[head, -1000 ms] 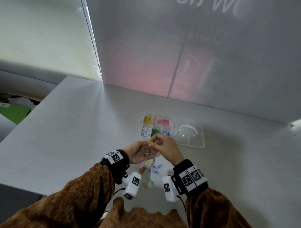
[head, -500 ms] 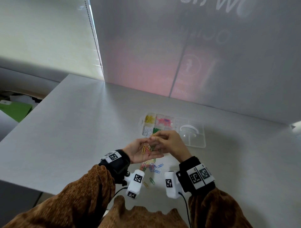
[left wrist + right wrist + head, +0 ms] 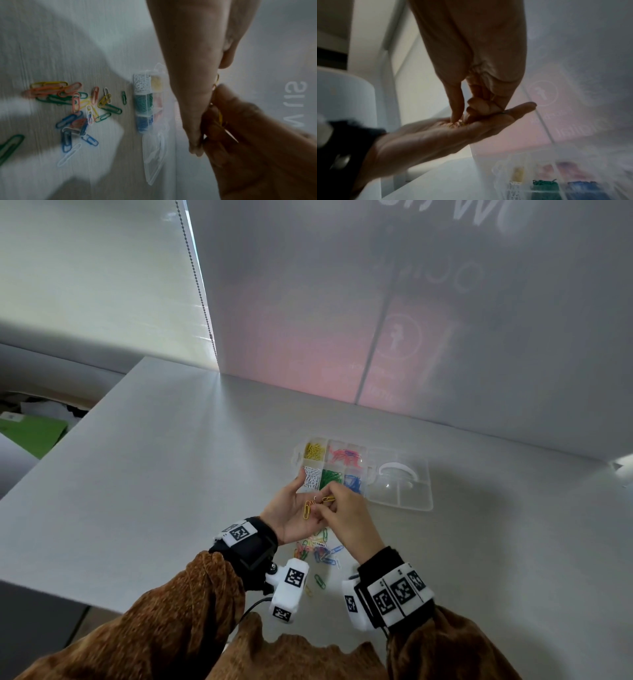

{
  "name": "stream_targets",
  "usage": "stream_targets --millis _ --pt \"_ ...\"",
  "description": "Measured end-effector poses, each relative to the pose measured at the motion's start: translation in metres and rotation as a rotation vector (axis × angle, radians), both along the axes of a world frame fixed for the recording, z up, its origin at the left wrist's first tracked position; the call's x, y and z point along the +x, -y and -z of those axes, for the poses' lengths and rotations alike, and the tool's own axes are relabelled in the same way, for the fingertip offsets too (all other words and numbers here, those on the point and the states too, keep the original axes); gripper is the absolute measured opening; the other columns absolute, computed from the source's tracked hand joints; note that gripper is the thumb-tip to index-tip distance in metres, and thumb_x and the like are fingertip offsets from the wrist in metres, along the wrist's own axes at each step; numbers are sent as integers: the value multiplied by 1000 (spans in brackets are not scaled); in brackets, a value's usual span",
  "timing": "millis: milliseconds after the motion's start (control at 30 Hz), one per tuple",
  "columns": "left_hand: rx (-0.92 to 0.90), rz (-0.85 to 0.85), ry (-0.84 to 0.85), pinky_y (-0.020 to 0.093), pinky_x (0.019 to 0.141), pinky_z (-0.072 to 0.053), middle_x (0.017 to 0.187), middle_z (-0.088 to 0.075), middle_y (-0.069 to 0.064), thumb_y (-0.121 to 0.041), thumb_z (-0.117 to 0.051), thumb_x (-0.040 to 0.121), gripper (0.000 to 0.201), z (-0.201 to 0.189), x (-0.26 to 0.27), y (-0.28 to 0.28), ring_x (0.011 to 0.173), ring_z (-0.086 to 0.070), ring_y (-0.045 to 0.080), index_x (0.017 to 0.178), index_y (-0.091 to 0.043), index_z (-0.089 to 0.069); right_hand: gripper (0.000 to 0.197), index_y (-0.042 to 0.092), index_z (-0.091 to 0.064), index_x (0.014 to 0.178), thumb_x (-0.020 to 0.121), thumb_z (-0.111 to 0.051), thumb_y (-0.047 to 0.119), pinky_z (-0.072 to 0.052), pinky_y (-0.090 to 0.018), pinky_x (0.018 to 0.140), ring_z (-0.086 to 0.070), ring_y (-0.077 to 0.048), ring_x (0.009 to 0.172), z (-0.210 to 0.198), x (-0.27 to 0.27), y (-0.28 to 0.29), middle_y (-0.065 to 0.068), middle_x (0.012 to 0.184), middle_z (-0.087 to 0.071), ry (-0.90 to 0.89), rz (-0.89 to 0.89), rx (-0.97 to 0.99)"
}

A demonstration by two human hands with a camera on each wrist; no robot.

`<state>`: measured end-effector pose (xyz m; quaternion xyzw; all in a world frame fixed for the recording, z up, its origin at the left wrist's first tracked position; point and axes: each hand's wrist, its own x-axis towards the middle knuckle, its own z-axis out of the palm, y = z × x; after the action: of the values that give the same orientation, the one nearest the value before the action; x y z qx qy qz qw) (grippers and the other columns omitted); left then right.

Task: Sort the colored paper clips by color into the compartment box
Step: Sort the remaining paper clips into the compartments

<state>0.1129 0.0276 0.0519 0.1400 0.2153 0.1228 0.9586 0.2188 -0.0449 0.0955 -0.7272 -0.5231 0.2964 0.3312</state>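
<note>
My left hand (image 3: 294, 506) lies palm up and flat above the table, with a few yellow paper clips (image 3: 307, 509) resting on it. My right hand (image 3: 329, 503) reaches down onto that palm and pinches a yellow paper clip (image 3: 328, 499) at its fingertips. The clear compartment box (image 3: 298, 457) stands just beyond the hands, with yellow, pink, white, green and blue clips in separate compartments. A mixed pile of loose clips (image 3: 318, 549) lies on the table under the hands. In the left wrist view the pile (image 3: 77, 105) is at the left and the box (image 3: 145, 102) in the middle.
The box's clear lid (image 3: 400, 486) lies open to the right of the compartments. A grey partition wall (image 3: 376, 302) rises right behind the box. The table's left edge (image 3: 68, 440) drops off, with green items below it.
My hands were pinched together around a yellow clip. The left palm has since opened flat with yellow clips on it, and the right fingers have come down onto it and taken one.
</note>
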Motion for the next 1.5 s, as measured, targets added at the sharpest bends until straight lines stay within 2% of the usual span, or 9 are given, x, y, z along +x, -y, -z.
stream_targets --millis 167,333,500,633,833,933,1100,1300,1500 --pt "-29 -6 28 28 97 -41 123 -54 21 -62 -30 91 79 3 -1 -4 89 -55 16 130 5 -46 6 3 -59 85 83 -63 7 -45 -22 72 -59 -19 82 8 -5 -4 -9 89 -63 68 -6 27" --pt "-42 49 225 40 107 -32 113 -57 29 -62 -17 91 89 1 0 0 110 -55 35 134 14 -36 3 5 -61 84 85 -62 8 -42 -4 62 -58 4 66 4 6 -1 0 79 -64 -110 50 78" --pt "-34 39 144 40 108 -38 106 -64 22 -66 -20 91 86 9 -2 -7 102 -62 31 123 5 -55 7 11 -57 84 90 -55 7 -46 -18 58 -57 -7 64 0 21 0 -4 76 -62 -680 114 40" --pt "15 35 95 32 84 -51 74 -62 12 -67 -12 91 88 7 1 -5 75 -60 23 83 2 -68 14 9 -52 85 92 -43 -1 -43 -21 51 -53 -17 59 -2 20 -3 -9 73 -62 -1059 158 -52" --pt "28 -41 -14 39 109 -30 137 -46 23 -69 -17 88 93 6 5 -5 130 -42 32 131 9 -44 19 10 -57 81 80 -70 23 -37 -8 60 -52 -4 75 6 -10 -5 2 82 -57 -132 70 -89" --pt "-11 -98 -29 41 109 -31 142 -42 23 -69 -19 88 94 4 4 -3 132 -40 32 134 9 -39 20 13 -51 77 80 -69 21 -34 -22 68 -45 -7 73 9 -21 -7 6 77 -51 20 85 -76" --pt "-15 -114 -62 41 109 -31 140 -44 24 -68 -18 89 92 7 1 -1 130 -42 32 133 10 -40 6 11 -59 85 84 -63 15 -33 -12 61 -46 -10 83 14 -18 -8 -2 86 -56 44 45 -99" --pt "-28 -209 -116 37 87 -53 106 -64 24 -56 -21 96 74 20 -9 -13 95 -66 31 120 8 -51 9 0 -60 82 88 -56 5 -44 -18 54 -53 -13 59 10 15 -22 -7 72 -60 -700 136 -56" --pt "-124 -293 -142 39 79 -58 117 -60 28 -54 -19 97 74 38 -36 -16 100 -66 34 126 9 -46 13 -2 -55 78 89 -50 -7 -56 -22 55 -59 -22 69 36 48 -96 -14 80 -58 -983 390 -96"
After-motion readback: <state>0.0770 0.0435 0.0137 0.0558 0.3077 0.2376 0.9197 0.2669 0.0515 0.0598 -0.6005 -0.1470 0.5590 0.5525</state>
